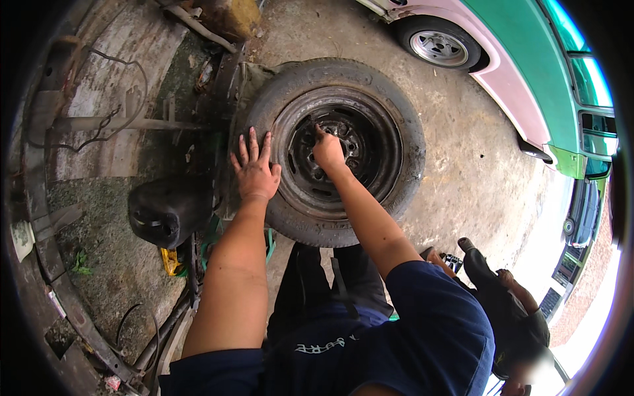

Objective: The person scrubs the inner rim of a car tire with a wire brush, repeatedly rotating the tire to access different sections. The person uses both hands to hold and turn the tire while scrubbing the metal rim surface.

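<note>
A worn black tire (403,145) on a dark, dirty steel wheel rim (389,142) lies on its side in front of my legs. My left hand (255,173) rests flat on the left sidewall, its fingers spread and smudged with dirt. Over the middle of the rim, next to the hub holes, is my right hand (328,150). Its fingers are curled, with one pointing forward toward a slot in the rim. Whatever may be inside that hand is hidden by the fingers and the dark metal.
A green and pink vehicle (515,72) with a silver wheel (438,48) stands at the far right. Another person (498,310) in dark clothing is at the lower right. Rusty metal frame parts (125,124) and a black molded piece (155,211) lie along the left.
</note>
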`<state>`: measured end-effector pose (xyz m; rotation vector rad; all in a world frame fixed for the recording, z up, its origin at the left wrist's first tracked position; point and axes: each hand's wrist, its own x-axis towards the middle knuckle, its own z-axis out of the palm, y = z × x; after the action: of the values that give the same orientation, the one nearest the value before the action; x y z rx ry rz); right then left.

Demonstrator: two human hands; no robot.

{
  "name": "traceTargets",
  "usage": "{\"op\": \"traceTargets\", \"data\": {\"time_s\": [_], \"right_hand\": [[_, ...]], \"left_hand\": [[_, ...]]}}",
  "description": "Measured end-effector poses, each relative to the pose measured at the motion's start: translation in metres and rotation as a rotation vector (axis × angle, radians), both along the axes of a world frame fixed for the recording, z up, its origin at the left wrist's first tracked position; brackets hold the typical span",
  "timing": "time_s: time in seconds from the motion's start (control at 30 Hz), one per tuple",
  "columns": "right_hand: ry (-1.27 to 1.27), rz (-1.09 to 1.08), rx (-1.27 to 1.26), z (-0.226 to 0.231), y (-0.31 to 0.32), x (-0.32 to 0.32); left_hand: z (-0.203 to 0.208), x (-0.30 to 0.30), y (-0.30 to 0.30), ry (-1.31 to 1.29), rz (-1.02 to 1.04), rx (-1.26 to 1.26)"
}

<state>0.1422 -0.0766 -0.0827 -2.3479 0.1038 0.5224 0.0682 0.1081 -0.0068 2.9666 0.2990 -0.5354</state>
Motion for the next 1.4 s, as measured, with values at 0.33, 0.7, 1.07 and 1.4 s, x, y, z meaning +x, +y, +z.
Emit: {"op": "traceTargets", "data": {"time_s": [0.33,0.7,1.07,1.4], "right_hand": [[-0.107,-0.086,0.003,0.002,-0.018,0.013],[-0.190,0.050,-0.033,0.019,-0.051,0.015],[-0.155,0.155,-0.140,0.015,-0.084,0.024],[-0.254,-0.227,0.215,0.022,-0.071,0.014]], "left_hand": [[-0.002,-0.001,0.002,-0.012,0.002,-0.012],[-0.003,0.000,0.002,-0.016,0.010,-0.041],[-0.003,0.000,0.003,-0.011,0.022,-0.052],[-0.002,-0.001,0.001,-0.030,0.027,-0.055]]}}
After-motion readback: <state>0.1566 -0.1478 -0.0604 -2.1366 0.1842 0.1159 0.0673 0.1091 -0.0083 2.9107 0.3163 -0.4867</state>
